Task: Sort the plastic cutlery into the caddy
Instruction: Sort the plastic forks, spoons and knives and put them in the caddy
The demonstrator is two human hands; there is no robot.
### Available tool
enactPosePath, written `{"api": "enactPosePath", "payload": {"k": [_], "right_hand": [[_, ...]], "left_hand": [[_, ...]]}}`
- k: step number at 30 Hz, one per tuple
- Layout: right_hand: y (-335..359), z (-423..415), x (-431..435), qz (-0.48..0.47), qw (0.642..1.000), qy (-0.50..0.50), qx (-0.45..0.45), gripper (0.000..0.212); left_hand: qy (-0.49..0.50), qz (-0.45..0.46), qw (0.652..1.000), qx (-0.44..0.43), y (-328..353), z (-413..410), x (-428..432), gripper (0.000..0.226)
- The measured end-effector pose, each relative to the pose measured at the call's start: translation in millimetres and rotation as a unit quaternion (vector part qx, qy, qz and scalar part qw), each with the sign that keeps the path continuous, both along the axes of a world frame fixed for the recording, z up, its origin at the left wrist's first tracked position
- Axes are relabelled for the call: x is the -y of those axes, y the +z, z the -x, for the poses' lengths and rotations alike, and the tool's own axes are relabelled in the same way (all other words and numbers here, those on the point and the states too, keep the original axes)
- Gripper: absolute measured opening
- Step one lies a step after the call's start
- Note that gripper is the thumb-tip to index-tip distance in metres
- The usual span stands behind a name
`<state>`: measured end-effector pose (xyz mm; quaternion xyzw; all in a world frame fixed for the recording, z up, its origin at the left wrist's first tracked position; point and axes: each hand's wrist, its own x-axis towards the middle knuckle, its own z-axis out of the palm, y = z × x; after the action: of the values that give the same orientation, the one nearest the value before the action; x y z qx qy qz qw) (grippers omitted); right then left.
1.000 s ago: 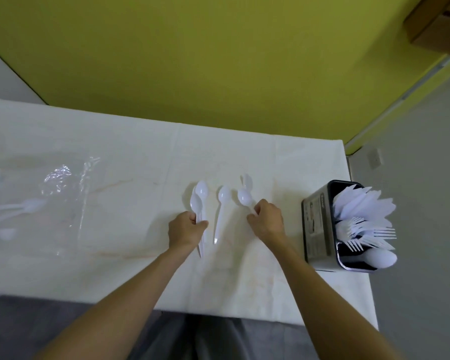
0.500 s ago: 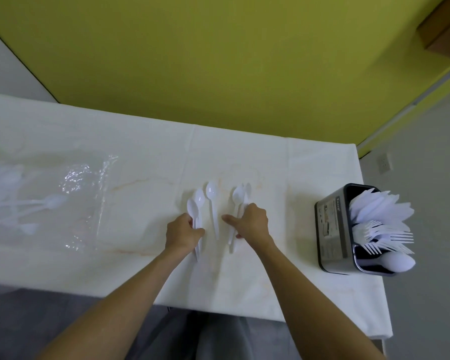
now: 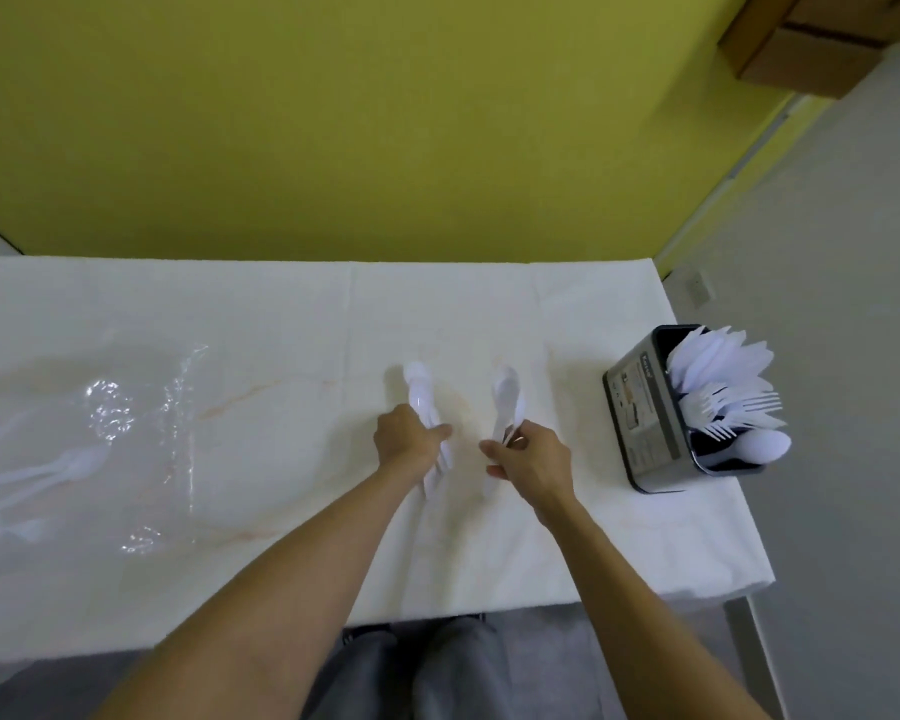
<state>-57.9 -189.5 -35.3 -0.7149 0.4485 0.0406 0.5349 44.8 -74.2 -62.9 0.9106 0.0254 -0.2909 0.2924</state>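
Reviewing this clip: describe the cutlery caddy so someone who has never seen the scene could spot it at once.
Find the white-covered table against the yellow wall, then follow it to its right end. There, near the edge, stands the caddy, a dark box with a printed label on its side. It is the only upright container, bristling with white knives, forks and a spoon, while the clear plastic bag lies flat at the far left.

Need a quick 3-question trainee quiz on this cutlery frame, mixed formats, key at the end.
1. True or false: the dark metal caddy stands at the table's right end.
2. The left hand grips: A) white plastic spoons B) forks C) nothing.
3. Fill in: the clear plastic bag lies to the person's ____.

Key: 1 true; 2 A; 3 left.
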Motion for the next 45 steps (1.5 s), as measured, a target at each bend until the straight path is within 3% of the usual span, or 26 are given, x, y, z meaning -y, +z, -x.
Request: {"api": "enactPosePath", "payload": {"k": [4, 8, 11, 13, 15, 19, 21, 23, 25, 30, 35, 37, 45], "right_hand": [[23, 23, 10, 0.031, 0.997, -0.032, 0.060, 0.016], [60, 50, 37, -0.001, 0.979, -0.125, 0.160, 0.018], [89, 85, 72, -0.008, 0.953, -0.207, 0.221, 0.025], [97, 111, 100, -0.029, 0.930, -0.275, 0.242, 0.021], [94, 130, 124, -0.039, 0.909, -0.342, 0.235, 0.017], [72, 146, 157, -0.007, 0.876, -0.426, 0.225, 0.017], [68, 147, 159, 0.047, 0.900, -0.380, 0.210, 0.015], [70, 147, 159, 0.141, 0.937, -0.275, 0.160, 0.020], [74, 149, 162, 0.222, 0.950, -0.183, 0.119, 0.023], [69, 149, 182, 0.257, 0.961, -0.033, 0.100, 0.019], [71, 154, 194, 0.295, 0.949, 0.041, 0.099, 0.038], [70, 156, 195, 0.289, 0.950, 0.046, 0.106, 0.041], [73, 160, 192, 0.229, 0.965, 0.048, 0.115, 0.031]], "left_hand": [[-0.031, -0.040, 0.999, 0.006, 1, 0, 5, 0.022], [-0.032, -0.034, 0.999, -0.014, -2, -4, -6, 0.027], [0.040, 0.112, 0.991, -0.063, 2, 1, 1, 0.025], [0.094, 0.255, 0.954, -0.124, 16, 13, 17, 0.028], [0.106, 0.368, 0.904, -0.188, 35, 28, 43, 0.016], [0.073, 0.468, 0.850, -0.231, 79, 74, 105, 0.009], [0.058, 0.498, 0.837, -0.219, 92, 100, 132, 0.010], [0.025, 0.499, 0.848, -0.175, 98, 121, 154, 0.018], [-0.016, 0.484, 0.867, -0.116, 100, 135, 169, 0.022], [-0.144, 0.347, 0.924, 0.070, 92, 149, 186, 0.033], [-0.266, 0.312, 0.891, 0.193, 98, 150, 196, 0.034], [-0.281, 0.300, 0.886, 0.215, 95, 149, 194, 0.024], [-0.235, 0.339, 0.889, 0.200, 102, 161, 184, 0.030]]}}
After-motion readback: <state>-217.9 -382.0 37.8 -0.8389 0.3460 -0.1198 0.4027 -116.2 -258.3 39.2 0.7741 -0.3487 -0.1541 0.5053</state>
